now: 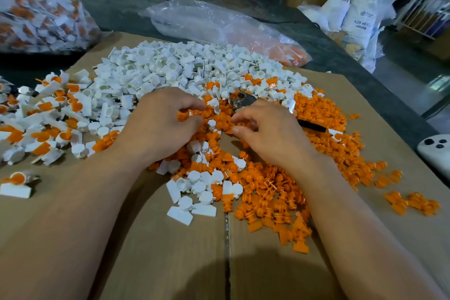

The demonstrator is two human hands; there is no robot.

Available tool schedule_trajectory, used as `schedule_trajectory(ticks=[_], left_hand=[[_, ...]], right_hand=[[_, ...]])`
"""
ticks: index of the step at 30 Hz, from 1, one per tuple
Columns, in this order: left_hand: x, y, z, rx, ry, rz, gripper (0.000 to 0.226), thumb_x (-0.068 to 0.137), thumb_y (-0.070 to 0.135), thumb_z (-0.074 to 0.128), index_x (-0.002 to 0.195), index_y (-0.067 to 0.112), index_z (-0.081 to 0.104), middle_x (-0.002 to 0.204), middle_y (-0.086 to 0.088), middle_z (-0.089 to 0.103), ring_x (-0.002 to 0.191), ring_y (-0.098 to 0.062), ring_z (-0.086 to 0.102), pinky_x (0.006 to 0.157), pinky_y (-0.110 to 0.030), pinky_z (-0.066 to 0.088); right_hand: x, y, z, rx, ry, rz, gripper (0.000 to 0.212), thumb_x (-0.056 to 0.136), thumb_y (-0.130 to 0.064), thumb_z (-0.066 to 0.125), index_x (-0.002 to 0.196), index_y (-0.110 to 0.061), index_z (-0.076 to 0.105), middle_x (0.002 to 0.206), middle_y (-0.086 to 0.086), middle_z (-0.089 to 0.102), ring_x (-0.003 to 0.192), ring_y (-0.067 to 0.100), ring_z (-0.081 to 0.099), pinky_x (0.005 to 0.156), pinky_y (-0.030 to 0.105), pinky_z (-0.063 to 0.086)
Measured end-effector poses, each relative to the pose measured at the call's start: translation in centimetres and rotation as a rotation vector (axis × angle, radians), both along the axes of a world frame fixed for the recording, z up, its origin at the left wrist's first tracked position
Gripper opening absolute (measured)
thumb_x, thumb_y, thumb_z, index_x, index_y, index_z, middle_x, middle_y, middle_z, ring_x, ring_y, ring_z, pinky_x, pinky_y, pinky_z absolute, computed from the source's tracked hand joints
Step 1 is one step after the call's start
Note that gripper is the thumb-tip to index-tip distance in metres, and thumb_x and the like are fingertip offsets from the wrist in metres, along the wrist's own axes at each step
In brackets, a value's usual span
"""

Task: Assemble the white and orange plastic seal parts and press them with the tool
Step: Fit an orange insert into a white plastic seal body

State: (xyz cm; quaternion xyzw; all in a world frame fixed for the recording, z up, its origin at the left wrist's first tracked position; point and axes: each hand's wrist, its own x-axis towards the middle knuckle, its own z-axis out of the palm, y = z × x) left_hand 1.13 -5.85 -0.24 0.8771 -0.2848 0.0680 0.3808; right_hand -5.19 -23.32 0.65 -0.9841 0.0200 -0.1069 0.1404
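Note:
A heap of white seal parts (pixel 170 68) covers the far half of the cardboard sheet (pixel 170 251). Orange seal parts (pixel 267 192) are piled in front and to the right. My left hand (pixel 160 124) rests on the pile with curled fingers, thumb and fingers pinching an orange part (pixel 183 115). My right hand (pixel 265 134) lies beside it, fingertips curled down into the orange parts; whether it holds one is hidden. A white part (pixel 211 124) lies between the hands. The metal pressing tool (pixel 239 100) lies just behind my right hand, its black handle (pixel 313 126) sticking out to the right.
Assembled white-and-orange seals (pixel 48 114) are heaped at the left. A large clear bag of such seals (pixel 36 5) stands at the back left, and a flatter clear bag (pixel 219 24) lies behind the heap. A white controller (pixel 435 151) sits at the right edge.

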Motion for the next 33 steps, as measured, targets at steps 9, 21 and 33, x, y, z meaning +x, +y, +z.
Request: schedule_trajectory(ticks=[9,21,33], left_hand=[[-0.5,0.9,1.3,0.023,0.201,-0.287,0.021,0.068,0.02,0.079,0.073,0.036,0.066,0.088,0.005,0.059,0.074,-0.001,0.055,0.064,-0.017,0.044],[-0.8,0.1,0.6,-0.002,0.307,-0.228,0.013,0.081,0.021,0.069,0.077,0.032,0.066,0.064,0.013,0.068,0.037,-0.022,0.058,0.032,-0.033,0.047],[-1.0,-0.3,0.7,-0.308,0.201,-0.157,0.037,0.076,0.008,0.074,0.083,0.042,0.06,0.09,0.013,0.066,0.074,0.002,0.064,0.063,-0.003,0.046]], right_hand=[[0.1,0.3,-0.1,-0.018,0.008,0.051,0.028,0.087,-0.034,0.058,0.113,-0.023,0.063,0.093,-0.009,0.048,0.089,0.004,0.039,0.072,0.022,0.031],[0.5,1.3,-0.6,-0.174,0.07,0.057,0.034,0.089,-0.029,0.056,0.122,-0.023,0.055,0.114,0.001,0.051,0.111,0.02,0.045,0.082,0.032,0.041],[0.4,0.9,-0.5,0.036,-0.029,0.01,0.03,0.086,-0.009,0.058,0.115,-0.018,0.061,0.105,-0.001,0.05,0.099,0.017,0.052,0.078,0.022,0.037]])
